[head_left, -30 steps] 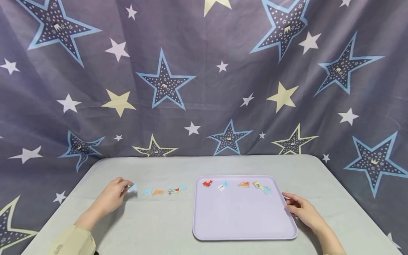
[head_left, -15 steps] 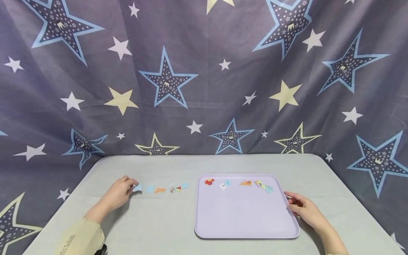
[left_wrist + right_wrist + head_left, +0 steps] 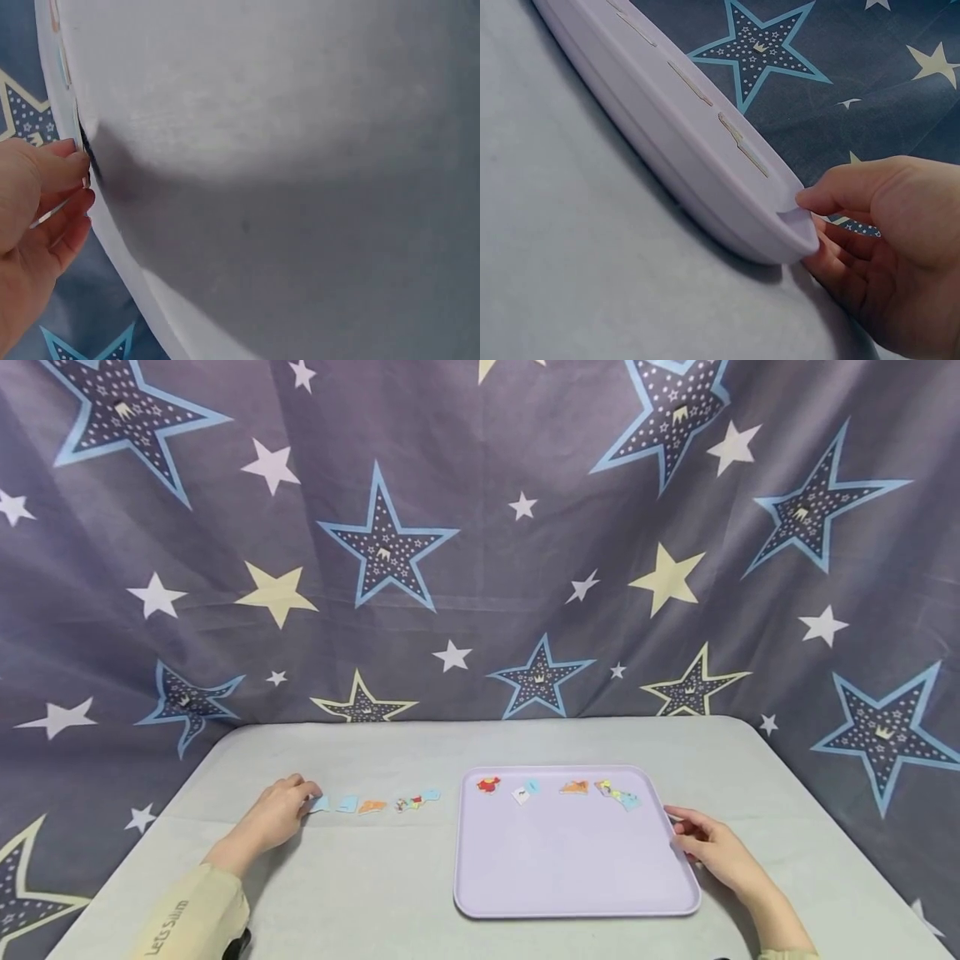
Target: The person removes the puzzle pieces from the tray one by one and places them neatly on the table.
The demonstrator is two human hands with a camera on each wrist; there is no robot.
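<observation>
My left hand pinches a light blue puzzle piece low at the table, at the left end of a row of pieces. In the left wrist view thumb and fingertips meet on the thin edge of that piece, partly covering it. Just right of it lie another light blue piece, an orange piece and a joined multicoloured group. My right hand grips the right rim of a lilac tray. In the right wrist view the thumb lies over the rim, fingers curled against its outer side.
Along the tray's far side lie a red piece, a white-and-blue pair, an orange piece and a multicoloured group. A pale cloth covers the table. Behind it hangs a star-patterned curtain.
The left hand has moved slightly right and lowered the light blue piece to the table, closer to the row. The right hand stays on the tray's rim. The head view shifts slightly.
</observation>
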